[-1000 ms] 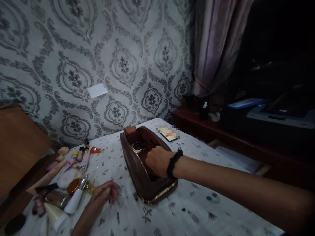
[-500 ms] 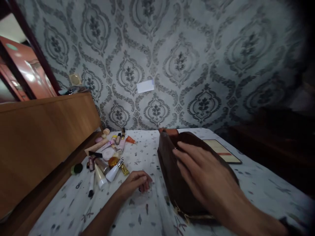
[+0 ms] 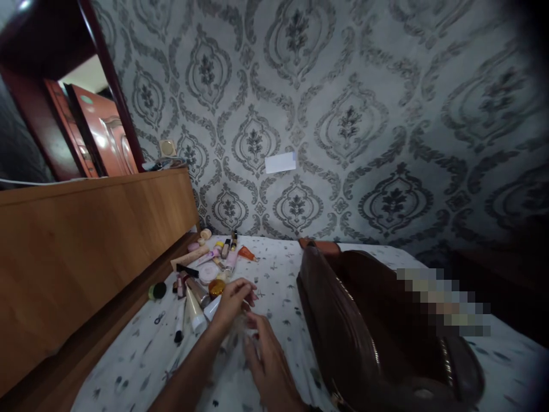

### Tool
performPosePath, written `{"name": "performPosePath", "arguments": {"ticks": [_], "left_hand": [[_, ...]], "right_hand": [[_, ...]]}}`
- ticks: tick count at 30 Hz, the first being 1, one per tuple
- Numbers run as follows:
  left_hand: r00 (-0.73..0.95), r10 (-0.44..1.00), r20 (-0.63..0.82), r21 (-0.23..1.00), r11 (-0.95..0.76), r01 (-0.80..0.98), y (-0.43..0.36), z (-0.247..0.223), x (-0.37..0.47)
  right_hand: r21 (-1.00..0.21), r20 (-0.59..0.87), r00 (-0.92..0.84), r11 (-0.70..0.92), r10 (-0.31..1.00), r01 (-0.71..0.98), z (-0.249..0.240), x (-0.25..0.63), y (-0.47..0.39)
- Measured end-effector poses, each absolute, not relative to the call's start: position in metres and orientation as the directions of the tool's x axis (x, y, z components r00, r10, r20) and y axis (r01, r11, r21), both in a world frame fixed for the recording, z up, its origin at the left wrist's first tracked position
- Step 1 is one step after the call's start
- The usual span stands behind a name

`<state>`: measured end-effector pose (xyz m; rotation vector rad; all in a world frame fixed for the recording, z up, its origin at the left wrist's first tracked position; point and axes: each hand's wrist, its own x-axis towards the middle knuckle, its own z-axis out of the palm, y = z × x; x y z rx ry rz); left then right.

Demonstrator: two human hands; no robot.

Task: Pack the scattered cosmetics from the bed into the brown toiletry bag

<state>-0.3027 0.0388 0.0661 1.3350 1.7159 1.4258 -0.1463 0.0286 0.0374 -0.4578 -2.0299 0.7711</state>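
Observation:
My left hand [image 3: 235, 300] is over the bed beside a pile of cosmetics, its fingers curled. What it holds, if anything, is hidden; a blurred, pale patch shows just below it. My right hand [image 3: 268, 352] is close under the left one, its fingers partly smeared by motion. A white tube [image 3: 211, 309] lies partly behind my left hand, close to an amber-lidded jar [image 3: 217, 288]. To the right of both hands a dark brown handbag [image 3: 343, 326] lies with its zipped mouth wide apart; its inside is dark.
Nearby lie a cream tube [image 3: 195, 312], a makeup brush [image 3: 179, 323], a round pale compact [image 3: 208, 273], an orange tube [image 3: 247, 253] and a green jar [image 3: 156, 291]. A wooden board [image 3: 98, 223] borders the left side; patterned wallpaper [image 3: 295, 120] rises behind. A pixelated patch lies beyond the bag.
My right hand has left the handbag and come over to my left hand. The bag's mouth now gapes wide. My left hand is a little higher in view, and the view has turned left.

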Motion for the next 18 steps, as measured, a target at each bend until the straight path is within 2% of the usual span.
{"name": "performPosePath", "arguments": {"ticks": [3, 6, 12, 18], "left_hand": [[-0.411, 0.878, 0.245, 0.825, 0.033, 0.563, 0.047, 0.084, -0.329], [-0.442, 0.835, 0.328, 0.641, 0.147, 0.754, 0.062, 0.099, -0.366], [-0.421, 0.859, 0.291, 0.319, 0.328, 0.889, 0.089, 0.102, -0.436], [-0.352, 0.922, 0.160, 0.136, 0.333, 0.933, 0.094, 0.093, -0.476]], "right_hand": [[-0.840, 0.448, -0.553, 0.542, 0.702, 0.008, 0.027, -0.156, 0.032], [-0.899, 0.374, -0.553, 0.438, 0.745, -0.019, 0.013, -0.160, 0.035], [-0.880, 0.448, -0.501, 0.465, 0.740, -0.100, -0.009, -0.166, 0.038], [-0.856, 0.497, -0.452, 0.502, 0.741, -0.118, -0.007, -0.168, 0.034]]}}
